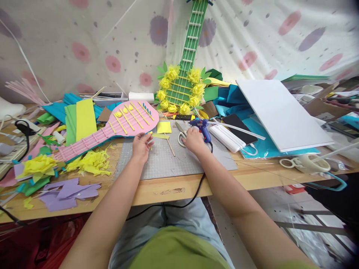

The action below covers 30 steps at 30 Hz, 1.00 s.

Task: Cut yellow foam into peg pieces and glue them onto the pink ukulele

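Observation:
My left hand (142, 147) pinches a yellow paper strip (160, 136), which stretches right over the grey cutting mat (159, 164). At the middle of the mat, my right hand (194, 140) is closed at the handles of the scissors (181, 129); one white loop shows and the other is covered. Just beyond that hand lies a blue glue gun (204, 129) with a white glue stick. A yellow paper square (164, 127) and a thin wooden stick (171, 147) rest between my hands. Left of them lies a pink paper guitar (134, 117) with yellow bars.
A green guitar (183, 82) ringed with yellow paper flowers stands at the back. A white power strip (227, 137), a dark phone (238, 129) and a white board (283, 116) are on the right. Yellow scraps (91, 162) and purple scraps (70, 192) lie left. A black cord (200, 183) hangs over the table edge.

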Motion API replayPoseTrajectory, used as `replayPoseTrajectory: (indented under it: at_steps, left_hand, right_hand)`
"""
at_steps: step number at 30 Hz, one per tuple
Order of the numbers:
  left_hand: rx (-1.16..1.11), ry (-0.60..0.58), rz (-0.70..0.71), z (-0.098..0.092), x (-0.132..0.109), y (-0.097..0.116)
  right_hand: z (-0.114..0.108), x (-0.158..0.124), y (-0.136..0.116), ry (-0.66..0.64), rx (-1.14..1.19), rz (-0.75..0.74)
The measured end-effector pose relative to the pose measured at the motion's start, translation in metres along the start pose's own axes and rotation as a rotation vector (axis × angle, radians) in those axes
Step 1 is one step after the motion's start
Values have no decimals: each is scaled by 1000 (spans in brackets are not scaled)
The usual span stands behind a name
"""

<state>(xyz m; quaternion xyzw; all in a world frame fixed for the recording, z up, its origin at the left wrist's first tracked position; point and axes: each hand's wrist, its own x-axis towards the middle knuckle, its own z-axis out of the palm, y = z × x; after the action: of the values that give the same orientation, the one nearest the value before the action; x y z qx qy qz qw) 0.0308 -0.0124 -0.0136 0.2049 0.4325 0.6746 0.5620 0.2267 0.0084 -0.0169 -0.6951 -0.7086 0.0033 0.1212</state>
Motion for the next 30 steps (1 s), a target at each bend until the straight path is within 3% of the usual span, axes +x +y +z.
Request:
replayPoseTrajectory:
  at_steps: [5,9,11,13,16,18,22,25,30]
  left_hand:
    - [-78,-9,-55,-3,3,3]
    - [-111,-14,-71,-6,7,6]
    - [-128,-14,-66,-8,8,8]
    - [-138,-26,-68,-8,9,9]
    - [-130,-52,-83,-7,7,9]
    - [-125,-72,-92,-6,5,9]
    - [-117,-110,-94,-4,2,7]
    - [-90,-132,-88,-4,2,6]
    - [-94,-131,-96,-4,1,5]
  right_hand:
    - [-8,7,9,-113,95,93]
    - [-12,9,21,-187,599,114]
    - [-11,7,20,-208,904,42]
    - [-9,4,12,-134,1020,-55]
    - [-6,-3,-6,60,806,-130]
    - [-3,-8,-18,120,647,-184]
    - [2,-16,-34,54,482,-332]
    - [2,-20,-38,-21,411,-335]
    - [-1,-24,-39,-34,358,-329]
